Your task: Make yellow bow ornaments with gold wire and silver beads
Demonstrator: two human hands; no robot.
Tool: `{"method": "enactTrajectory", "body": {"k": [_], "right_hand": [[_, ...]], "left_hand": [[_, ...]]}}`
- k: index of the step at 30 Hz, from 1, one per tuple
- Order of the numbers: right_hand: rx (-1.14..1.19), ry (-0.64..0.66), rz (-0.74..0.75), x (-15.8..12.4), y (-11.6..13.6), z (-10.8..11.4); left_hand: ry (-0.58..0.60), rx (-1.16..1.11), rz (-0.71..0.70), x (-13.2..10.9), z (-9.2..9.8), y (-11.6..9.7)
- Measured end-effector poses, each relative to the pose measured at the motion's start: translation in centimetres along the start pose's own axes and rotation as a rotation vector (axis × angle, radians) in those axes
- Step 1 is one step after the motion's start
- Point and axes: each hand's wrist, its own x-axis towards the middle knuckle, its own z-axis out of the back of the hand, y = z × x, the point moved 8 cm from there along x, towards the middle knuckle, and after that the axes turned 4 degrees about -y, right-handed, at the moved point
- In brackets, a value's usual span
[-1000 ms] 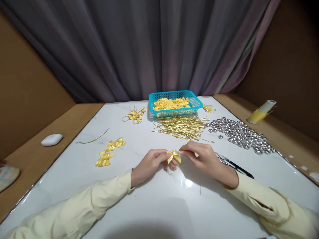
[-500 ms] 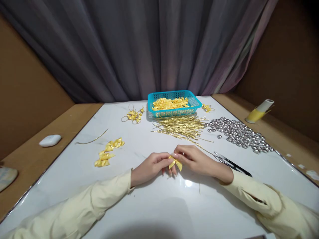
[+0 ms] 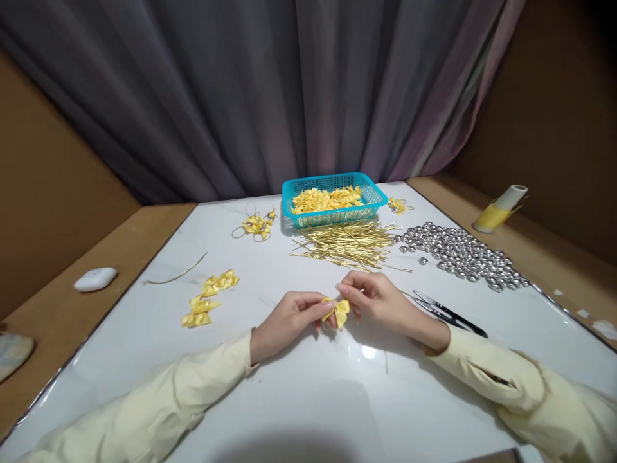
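Note:
A small yellow ribbon bow is pinched between both hands just above the white table. My left hand grips its left side with thumb and fingers closed. My right hand pinches its top and right side. Behind them lies a heap of gold wire ties. Further back stands a teal basket full of yellow ribbon pieces.
Several finished yellow bows lie to the left, more with loops near the basket. Silver bells are piled at the right, with black scissors beside my right wrist. A white case and a yellow-white spool sit on the wooden ledges.
Both hands have kept hold of the bow and shifted slightly left and up. The right hand's fingers have moved round the bow's middle.

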Motion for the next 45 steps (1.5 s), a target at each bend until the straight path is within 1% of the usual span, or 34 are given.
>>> {"method": "enactTrajectory", "body": {"k": [2, 4, 6, 8, 10, 12, 14, 18, 20, 21, 22, 25, 28, 30, 33, 40, 45], "right_hand": [[0.088, -0.036, -0.019, 0.2, -0.4, 0.5], [0.215, -0.022, -0.071, 0.5, -1.1, 0.4], [0.343, 0.046, -0.146, 0.6, -1.9, -0.3], [0.45, 0.154, -0.219, 0.5, -2.5, -1.3], [0.497, 0.251, -0.277, 0.1, -2.7, -2.3], [0.493, 0.292, -0.312, -0.3, -2.7, -2.9], [0.494, 0.28, -0.326, -0.5, -2.4, -3.3], [0.547, 0.193, -0.329, -0.5, -2.0, -3.4], [0.535, 0.093, -0.319, -0.1, -2.4, -2.3], [0.527, 0.025, -0.31, 0.3, -2.7, -1.3], [0.509, -0.074, -0.294, 0.6, -3.2, 0.1], [0.523, -0.23, -0.244, 1.7, -4.4, 4.6], [0.531, -0.358, -0.202, 2.5, -5.6, 8.9], [0.53, -0.412, -0.195, 2.6, -6.4, 10.8], [0.521, -0.444, -0.198, 2.7, -7.1, 11.9], [0.495, -0.459, -0.219, 2.7, -7.4, 11.9], [0.451, -0.471, -0.202, 2.6, -7.2, 12.2]], "left_hand": [[-0.023, -0.03, 0.014, 0.0, 0.2, -0.1], [-0.042, -0.045, 0.015, 0.0, 0.3, -0.2], [-0.05, -0.042, 0.01, 0.0, 0.4, -0.3], [-0.044, -0.036, 0.003, -0.1, 0.3, -0.2], [-0.031, -0.034, -0.005, -0.1, 0.2, -0.1], [-0.018, -0.036, -0.013, -0.1, 0.0, 0.1], [-0.008, -0.042, -0.021, -0.1, -0.1, 0.0], [-0.008, -0.037, -0.028, -0.1, -0.2, -0.3], [-0.021, -0.009, -0.019, -0.2, -0.1, -0.4], [-0.026, 0.004, -0.012, -0.3, 0.0, -0.4], [-0.025, 0.013, -0.003, -0.5, 0.0, -0.4], [-0.002, 0.01, 0.032, -0.9, -0.3, -0.1], [-0.004, 0.0, 0.05, -0.9, -0.3, 0.1], [-0.04, -0.005, 0.056, -0.8, 0.1, 0.2], [-0.08, -0.022, 0.073, -0.5, 0.5, 0.3], [-0.047, -0.005, 0.077, -0.7, 0.2, 0.1], [-0.035, 0.023, 0.069, -0.8, 0.0, 0.0]]}}
